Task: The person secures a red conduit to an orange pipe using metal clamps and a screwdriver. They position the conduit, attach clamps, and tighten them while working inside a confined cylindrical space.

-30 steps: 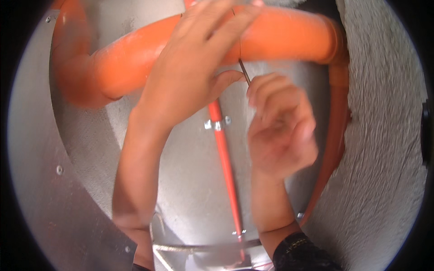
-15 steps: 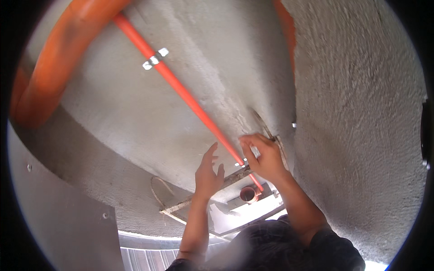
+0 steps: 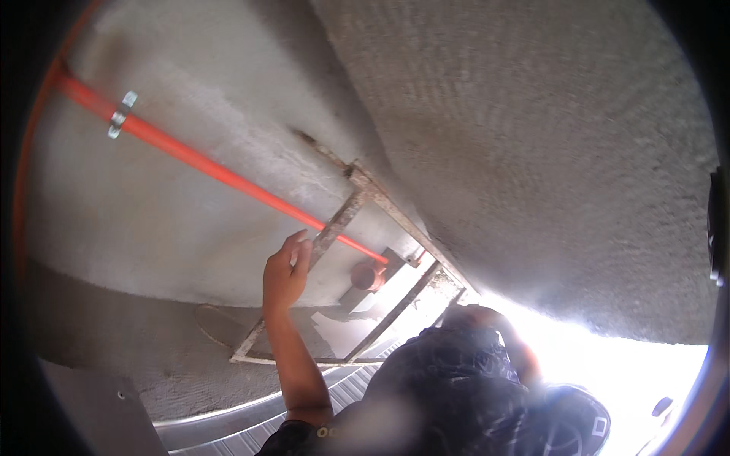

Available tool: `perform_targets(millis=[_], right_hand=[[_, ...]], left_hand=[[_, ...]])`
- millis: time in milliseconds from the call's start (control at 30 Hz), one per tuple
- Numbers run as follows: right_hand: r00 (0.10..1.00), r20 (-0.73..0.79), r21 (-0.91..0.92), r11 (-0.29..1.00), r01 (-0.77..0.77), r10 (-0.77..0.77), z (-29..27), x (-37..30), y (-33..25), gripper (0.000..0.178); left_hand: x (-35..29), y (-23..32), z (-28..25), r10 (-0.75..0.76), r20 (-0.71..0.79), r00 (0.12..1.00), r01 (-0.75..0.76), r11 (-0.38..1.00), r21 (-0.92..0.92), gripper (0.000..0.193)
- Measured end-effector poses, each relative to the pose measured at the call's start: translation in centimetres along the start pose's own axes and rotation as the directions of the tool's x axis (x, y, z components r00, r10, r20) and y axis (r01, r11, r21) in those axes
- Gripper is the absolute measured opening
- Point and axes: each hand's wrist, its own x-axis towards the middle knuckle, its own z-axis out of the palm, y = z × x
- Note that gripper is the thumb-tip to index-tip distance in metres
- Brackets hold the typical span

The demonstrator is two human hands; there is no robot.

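Note:
My left hand [image 3: 287,270] is raised beside the top bar of a worn metal frame with crossbars [image 3: 342,220]. Its fingers are loosely bent, a gap shows at the thumb, and nothing is seen in it. Past its fingertips runs a thin red pipe [image 3: 220,173], held on the grey wall by a metal clamp [image 3: 122,114]. My right hand [image 3: 477,314] is low at my side, by my dark patterned clothing [image 3: 449,380]; its fingers are mostly hidden and blurred.
A short reddish round pipe socket [image 3: 368,277] is seen between the frame's bars. A rough grey wall [image 3: 547,152] fills the right side. At lower left are a grey panel [image 3: 99,399] and a ribbed metal surface [image 3: 228,441]. Bright light comes in at lower right.
The view has swung, so the pipe and frame lie further left. My right hand has dropped from beside the pipe to my side. The left hand's fingers are more bent.

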Motion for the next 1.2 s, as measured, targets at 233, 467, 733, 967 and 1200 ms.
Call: perform_targets(millis=[233, 467, 733, 967, 1200], right_hand=[[0.971, 0.109, 0.088, 0.971, -0.221, 0.211, 0.7, -4.1, 4.6, 0.029], [0.989, 0.07, 0.081, 0.987, -0.138, 0.132, -2.6, -2.7, -0.7, 0.025], [0.932, -0.007, 0.126, 0.924, 0.36, -0.362, -11.7, -2.3, -17.3, 0.024], [0.388, -0.487, 0.057, 0.415, 0.908, -0.782, -28.0, -9.9, -37.1, 0.017], [-0.49, -0.705, -0.512, -0.11, 0.852, -0.512, -43.5, -20.7, -55.0, 0.027]], left_hand=[[0.3, -0.2, -0.6, 0.006, 0.26, 0.966, -0.044, 0.989, 0.14, 0.049], [0.7, -1.1, -0.5, 0.012, 0.309, 0.951, -0.041, 0.995, 0.088, 0.028], [0.8, -0.4, -0.7, 0.124, 0.309, 0.943, -0.154, 0.985, 0.076, 0.028], [2.0, -2.6, 1.0, 0.19, 0.433, 0.881, -0.258, 0.96, 0.104, 0.05], [0.9, -0.8, 1.0, 0.016, 0.326, 0.945, -0.132, 0.933, 0.336, 0.056]])
